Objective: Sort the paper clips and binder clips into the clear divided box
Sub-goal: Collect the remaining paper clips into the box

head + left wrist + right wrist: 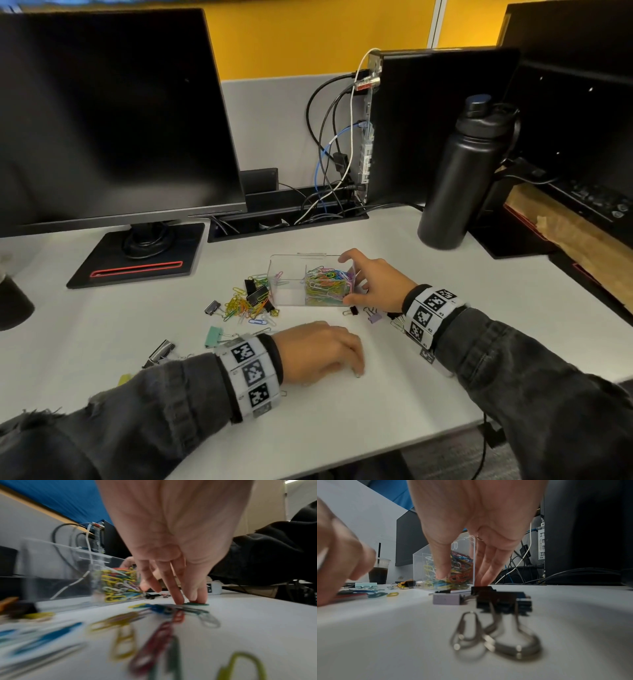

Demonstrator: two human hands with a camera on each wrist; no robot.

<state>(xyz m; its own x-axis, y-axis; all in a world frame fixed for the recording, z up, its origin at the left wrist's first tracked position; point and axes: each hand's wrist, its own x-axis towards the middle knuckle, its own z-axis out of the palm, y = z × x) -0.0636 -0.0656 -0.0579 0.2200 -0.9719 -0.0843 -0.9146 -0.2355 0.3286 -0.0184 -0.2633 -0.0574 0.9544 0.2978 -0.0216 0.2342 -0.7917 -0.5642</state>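
Observation:
The clear divided box stands mid-table; its right compartment is full of coloured paper clips, and its left one looks almost bare. My right hand grips the box's right end, thumb on the near corner and fingers behind. My left hand lies palm down in front of the box, its straight fingertips pressing a green paper clip onto the table. A loose pile of paper clips and black binder clips lies left of the box. Black binder clips and a purple one sit by my right wrist.
A mint binder clip and a silver one lie near my left sleeve. A monitor on its stand is at the back left, a black bottle at the back right, and a dark drink cup at the far left.

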